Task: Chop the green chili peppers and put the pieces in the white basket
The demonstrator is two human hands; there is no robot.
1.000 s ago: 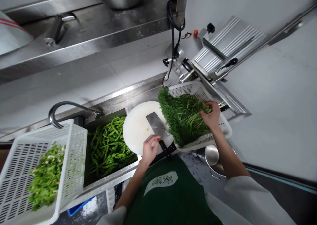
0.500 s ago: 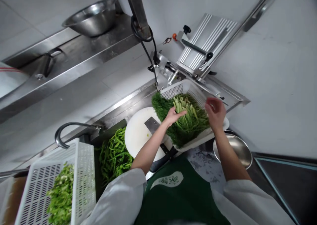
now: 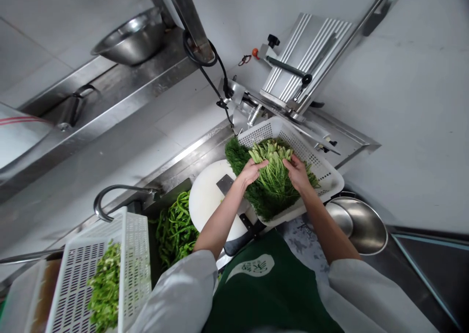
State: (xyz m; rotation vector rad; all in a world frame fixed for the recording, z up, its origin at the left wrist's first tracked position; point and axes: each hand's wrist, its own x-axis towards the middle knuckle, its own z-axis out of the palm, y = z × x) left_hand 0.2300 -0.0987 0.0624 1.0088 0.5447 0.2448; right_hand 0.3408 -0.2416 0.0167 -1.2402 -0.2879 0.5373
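Observation:
Both of my hands grip a bunch of leafy green herbs (image 3: pixel 274 169) from its two sides, with the pale stem ends pointing away from me. My left hand (image 3: pixel 252 172) closes on the left side, thumb lying over the stems. On the right side my right hand (image 3: pixel 297 173) is closed too, its thumb on the stems. The bunch is over a white perforated basket (image 3: pixel 326 174), where feathery dark green fronds (image 3: pixel 236 152) lie to the left and below. Left of the basket, a cleaver (image 3: pixel 225 184) rests on a round white cutting board (image 3: pixel 203 191).
Long green peppers (image 3: pixel 178 225) fill a sink beside the board, under a curved tap (image 3: pixel 106 189). A white crate (image 3: pixel 135 264) holds chopped greens (image 3: pixel 106 289). Behind the basket stands a metal slicer (image 3: pixel 293 74). Steel bowls (image 3: pixel 366 225) sit at right; another bowl (image 3: pixel 132 40) is on the shelf.
My right hand has come down and left from above the basket's right edge and taken hold of the herb bunch. My left hand stays on the bunch's left side.

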